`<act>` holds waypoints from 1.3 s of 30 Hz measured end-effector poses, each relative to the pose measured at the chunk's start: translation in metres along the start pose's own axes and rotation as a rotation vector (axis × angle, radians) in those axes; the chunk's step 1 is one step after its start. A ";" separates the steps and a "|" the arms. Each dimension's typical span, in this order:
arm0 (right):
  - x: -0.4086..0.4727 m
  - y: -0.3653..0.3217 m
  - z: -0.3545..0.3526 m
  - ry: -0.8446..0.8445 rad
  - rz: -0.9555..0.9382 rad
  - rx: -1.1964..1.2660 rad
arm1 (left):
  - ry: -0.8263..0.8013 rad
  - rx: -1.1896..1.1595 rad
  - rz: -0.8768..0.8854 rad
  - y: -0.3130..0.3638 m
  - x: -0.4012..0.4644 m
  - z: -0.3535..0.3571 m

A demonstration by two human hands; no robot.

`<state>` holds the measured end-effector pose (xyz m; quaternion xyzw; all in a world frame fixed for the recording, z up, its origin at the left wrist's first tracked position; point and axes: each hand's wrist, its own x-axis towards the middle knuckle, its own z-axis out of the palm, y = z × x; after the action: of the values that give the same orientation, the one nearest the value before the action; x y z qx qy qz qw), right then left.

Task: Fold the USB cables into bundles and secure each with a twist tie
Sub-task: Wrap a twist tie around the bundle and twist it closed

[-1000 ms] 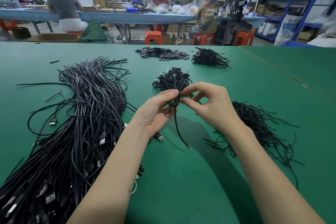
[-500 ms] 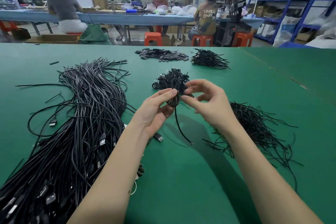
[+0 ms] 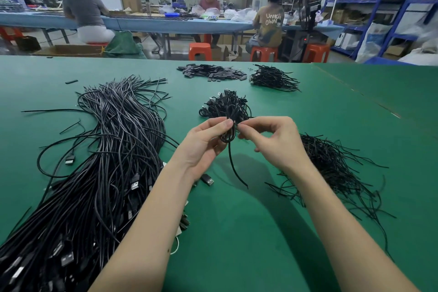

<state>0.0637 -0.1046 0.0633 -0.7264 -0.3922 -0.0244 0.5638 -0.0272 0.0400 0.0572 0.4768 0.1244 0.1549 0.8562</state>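
Above the green table, my left hand pinches a small coiled black USB cable between thumb and fingers. My right hand pinches the same coil at its top from the right. One loose end of the cable hangs down toward the table. A big heap of loose USB cables lies to the left. Thin black twist ties are piled to the right, under my right forearm. Finished bundles sit just behind my hands.
At the far edge of the table lie a pile of flat black pieces and another bunch of cables. A stray USB plug rests below my left hand. People sit at a blue bench beyond; shelving stands at the right.
Both hands have risen slightly away from me, toward the finished bundles, still working the coil. The hanging cable end has swung a little to the right.
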 end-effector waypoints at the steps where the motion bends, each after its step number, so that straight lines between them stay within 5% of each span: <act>1: 0.001 -0.005 -0.001 -0.086 0.248 0.264 | -0.011 0.007 0.008 0.000 0.000 0.000; 3: 0.002 -0.014 -0.003 -0.224 0.722 0.820 | -0.043 0.008 0.013 0.001 -0.001 0.002; 5: 0.002 -0.015 -0.004 -0.275 0.820 0.946 | -0.055 -0.008 0.005 0.002 -0.001 0.002; 11: 0.001 -0.012 -0.013 -0.233 0.122 0.078 | 0.009 -0.050 -0.056 0.002 0.001 -0.004; 19: -0.003 0.000 -0.004 -0.012 -0.167 -0.229 | -0.004 -0.042 -0.073 -0.003 0.002 -0.005; 27: -0.006 0.001 0.020 0.112 0.167 0.113 | 0.038 -0.037 0.040 -0.017 0.008 0.001; 32: 0.000 -0.006 0.011 -0.003 1.008 1.201 | 0.065 0.268 0.355 -0.024 0.010 0.003; 39: -0.001 0.001 0.017 -0.138 0.666 0.593 | 0.190 0.051 0.159 -0.025 0.014 -0.001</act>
<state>0.0563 -0.0910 0.0555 -0.6202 -0.1636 0.3203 0.6971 -0.0109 0.0343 0.0342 0.4901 0.1709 0.2636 0.8131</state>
